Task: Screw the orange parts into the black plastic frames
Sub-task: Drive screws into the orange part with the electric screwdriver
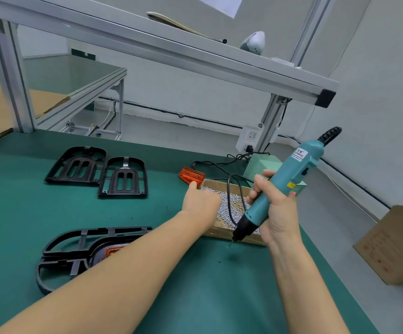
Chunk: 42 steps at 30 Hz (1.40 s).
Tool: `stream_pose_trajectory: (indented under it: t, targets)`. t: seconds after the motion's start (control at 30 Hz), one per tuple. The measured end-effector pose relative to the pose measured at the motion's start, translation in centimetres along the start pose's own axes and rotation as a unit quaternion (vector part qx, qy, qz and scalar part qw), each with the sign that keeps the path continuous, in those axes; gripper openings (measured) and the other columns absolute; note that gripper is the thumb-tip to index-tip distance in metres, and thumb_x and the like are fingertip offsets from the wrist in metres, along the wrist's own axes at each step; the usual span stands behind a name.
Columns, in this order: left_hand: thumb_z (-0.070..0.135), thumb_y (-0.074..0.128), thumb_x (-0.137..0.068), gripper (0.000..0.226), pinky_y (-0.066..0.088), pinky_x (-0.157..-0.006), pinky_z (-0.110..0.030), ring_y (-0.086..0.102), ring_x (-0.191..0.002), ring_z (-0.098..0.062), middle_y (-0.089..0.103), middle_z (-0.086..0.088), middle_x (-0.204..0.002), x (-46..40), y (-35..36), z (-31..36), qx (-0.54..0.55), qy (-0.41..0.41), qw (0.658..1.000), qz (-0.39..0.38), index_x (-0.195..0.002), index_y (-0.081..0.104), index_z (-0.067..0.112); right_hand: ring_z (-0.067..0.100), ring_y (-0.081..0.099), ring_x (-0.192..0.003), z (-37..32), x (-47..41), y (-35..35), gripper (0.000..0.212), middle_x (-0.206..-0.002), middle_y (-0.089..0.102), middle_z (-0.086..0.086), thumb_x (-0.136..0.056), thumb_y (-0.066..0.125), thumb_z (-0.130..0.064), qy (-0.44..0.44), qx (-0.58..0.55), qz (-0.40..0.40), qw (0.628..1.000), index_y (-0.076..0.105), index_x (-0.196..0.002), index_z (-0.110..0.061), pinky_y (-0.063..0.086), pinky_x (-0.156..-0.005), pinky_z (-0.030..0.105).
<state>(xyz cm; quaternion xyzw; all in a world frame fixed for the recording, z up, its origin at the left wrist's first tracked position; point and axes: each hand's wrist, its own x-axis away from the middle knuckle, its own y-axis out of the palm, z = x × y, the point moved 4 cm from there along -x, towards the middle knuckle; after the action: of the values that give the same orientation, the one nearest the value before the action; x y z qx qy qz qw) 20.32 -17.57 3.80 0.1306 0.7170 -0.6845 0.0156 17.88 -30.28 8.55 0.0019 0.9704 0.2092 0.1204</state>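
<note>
My right hand (276, 208) grips a teal electric screwdriver (280, 186), tilted with its bit pointing down just above the green mat. My left hand (200, 201) reaches over the near corner of a shallow cardboard box of small silver screws (222, 203); its fingertips are hidden, so a held screw cannot be seen. An orange part (191, 175) lies just beyond that hand. A black plastic frame (75, 256) with an orange part (113, 250) set in it lies near me, partly under my left forearm. Two more black frames (76, 166) (123, 178) rest farther back.
The work surface is a green mat (195, 297). The screwdriver's black cable (229, 189) loops over the screw box to a pale green power unit (260, 165). A cardboard box (393, 244) stands off the bench at right. Aluminium posts (12, 78) (271, 121) carry an overhead shelf.
</note>
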Motion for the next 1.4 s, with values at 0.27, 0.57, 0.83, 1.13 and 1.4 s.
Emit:
stream_pose_trajectory:
  t: [0.27,0.57,0.83,1.13,1.4]
  targets:
    - [0.014,0.061,-0.085,0.013,0.021,-0.079,-0.033,0.055,-0.079,-0.018,0.066,0.006,-0.079,0.7,-0.4,-0.7,0.091,-0.029,0.994,0.048,-0.081,0.069,0.023,0.012,0.049,-0.048,0.5,0.1,0.6,0.021,-0.06,0.054,-0.003,-0.07,0.072,-0.01,0.008,0.002,0.008,1.0,0.059,-0.084,-0.02,0.044,-0.049,0.023]
    - [-0.003,0.063,-0.081,0.02,0.051,-0.067,-0.02,0.066,-0.073,-0.012,0.07,-0.001,-0.07,5.9,-0.5,-5.4,0.697,-0.155,0.698,0.045,-0.077,0.07,0.015,0.01,0.045,-0.047,0.4,0.8,1.9,0.018,-0.058,0.047,-0.004,-0.088,0.059,-0.002,-0.026,-0.117,0.009,0.993,0.055,-0.085,-0.019,0.042,-0.05,0.022]
    - [-0.006,0.071,-0.066,0.014,0.054,-0.054,-0.022,0.07,-0.065,-0.02,0.068,-0.009,-0.066,11.6,-0.5,-9.0,0.842,-0.204,0.499,0.028,-0.073,0.069,0.006,0.007,0.046,-0.048,0.6,2.6,6.1,0.017,-0.058,0.046,-0.006,-0.087,0.059,-0.008,0.004,-0.233,-0.011,0.972,0.055,-0.08,-0.023,0.044,-0.051,0.02]
    - [-0.008,0.07,-0.058,0.019,0.056,-0.057,-0.022,0.07,-0.067,-0.02,0.069,-0.011,-0.072,14.6,-0.9,-11.8,0.877,-0.206,0.431,0.058,-0.069,0.075,0.007,0.006,0.043,-0.046,0.5,4.1,11.1,0.013,-0.056,0.043,-0.007,-0.083,0.059,-0.011,-0.007,-0.275,-0.04,0.961,0.052,-0.08,-0.021,0.042,-0.051,0.019]
    - [-0.008,0.067,-0.062,0.022,0.056,-0.056,-0.021,0.068,-0.063,-0.018,0.068,-0.011,-0.071,15.5,-1.5,-11.7,0.889,-0.201,0.405,0.078,-0.083,0.066,-0.001,0.005,0.043,-0.047,0.5,4.9,12.4,0.018,-0.057,0.044,-0.008,-0.09,0.054,-0.007,-0.015,-0.263,-0.061,0.963,0.052,-0.081,-0.021,0.042,-0.052,0.019]
